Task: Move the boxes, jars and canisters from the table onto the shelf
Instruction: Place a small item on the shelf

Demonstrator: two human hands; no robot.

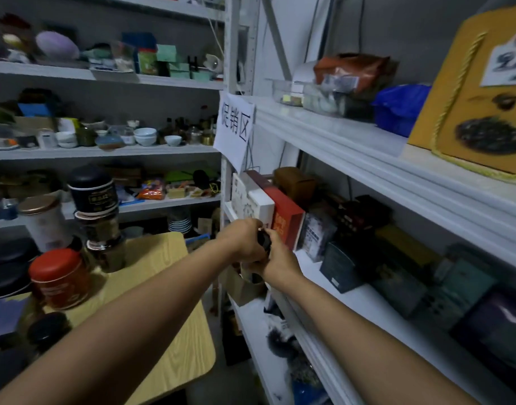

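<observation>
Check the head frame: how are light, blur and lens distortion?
Head view: dim, flat light, no glare; dark boxes on the right shelf sink into shadow. Head view: the wide lens bows the shelf rail and stretches both forearms. Head view: yellow box and red canister near the edges are soft; the small dark thing gripped by left hand and right hand is unidentifiable.

The tabletop (157,249) is showing matt, pale wood grain; the red canister (59,277) by its left edge is gleaming like glossy metal.
</observation>
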